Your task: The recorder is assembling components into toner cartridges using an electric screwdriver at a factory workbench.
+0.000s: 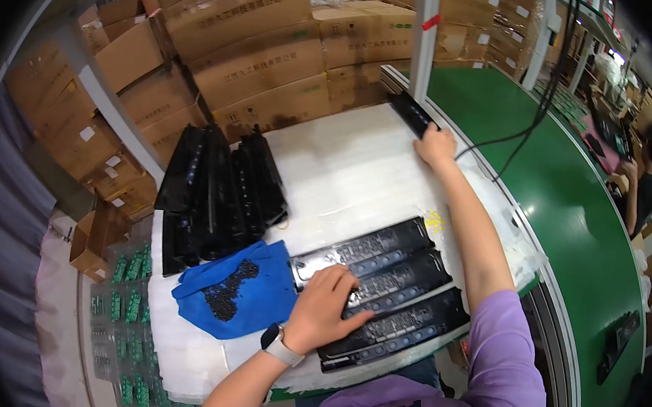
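Observation:
Three long black panels [404, 286] lie side by side on the white table [343, 174] in front of me. My left hand [325, 307], with a watch on its wrist, rests flat on the left ends of these panels, fingers spread. My right arm stretches far across the table, and my right hand [435, 145] grips the near end of another long black panel [410, 109] at the table's far edge. A blue cloth [257, 305] holding a heap of small black screws [227, 291] lies just left of my left hand.
A stack of black panels [216, 191] lies at the table's back left. Cardboard boxes [262, 45] are piled behind. Trays of green circuit boards [127, 303] sit at the left. A green conveyor belt [571, 200] runs along the right, where another person [645, 183] works.

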Tool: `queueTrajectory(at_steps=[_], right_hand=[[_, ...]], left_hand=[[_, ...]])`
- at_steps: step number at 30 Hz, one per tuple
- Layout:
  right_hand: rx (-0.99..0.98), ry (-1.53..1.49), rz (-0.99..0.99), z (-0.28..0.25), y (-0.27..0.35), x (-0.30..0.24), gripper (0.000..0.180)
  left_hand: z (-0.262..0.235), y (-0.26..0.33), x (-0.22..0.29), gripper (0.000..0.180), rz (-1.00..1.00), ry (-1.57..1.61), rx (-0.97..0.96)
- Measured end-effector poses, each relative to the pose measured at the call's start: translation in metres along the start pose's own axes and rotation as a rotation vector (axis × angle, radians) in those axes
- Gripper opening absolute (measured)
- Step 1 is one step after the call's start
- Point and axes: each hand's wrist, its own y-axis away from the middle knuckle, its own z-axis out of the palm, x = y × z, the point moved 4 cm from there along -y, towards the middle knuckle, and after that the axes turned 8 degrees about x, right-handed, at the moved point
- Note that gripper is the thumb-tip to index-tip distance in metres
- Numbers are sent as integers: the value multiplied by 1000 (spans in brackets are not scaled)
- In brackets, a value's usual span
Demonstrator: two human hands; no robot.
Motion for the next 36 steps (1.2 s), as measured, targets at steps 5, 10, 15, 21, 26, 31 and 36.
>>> queueTrajectory(at_steps=[5, 10, 15, 21, 26, 31, 36], right_hand=[[-108, -105, -62, -10, -9, -1, 34], [-302, -524, -322, -33, 13, -10, 46], [-590, -613, -807, -69, 51, -17, 48], [-724, -754, -876, -73, 84, -37, 28], [-725, -738, -1008, -74, 115, -71, 22], [-683, -761, -795, -91, 130, -61, 15], [-405, -690, -893, -147, 168, -72, 14]], left_hand=[[0, 0, -8, 44, 34, 21, -14], [0, 4, -14, 48, 22, -7, 7], [2, 2, -11, 55, 24, -40, 24], [4, 4, -10, 53, 47, -72, 44], [-3, 15, -10, 52, 39, -83, 65], [-90, 53, 3, 38, 143, -280, 470], [-216, 238, -70, 14, -558, -562, 1161]])
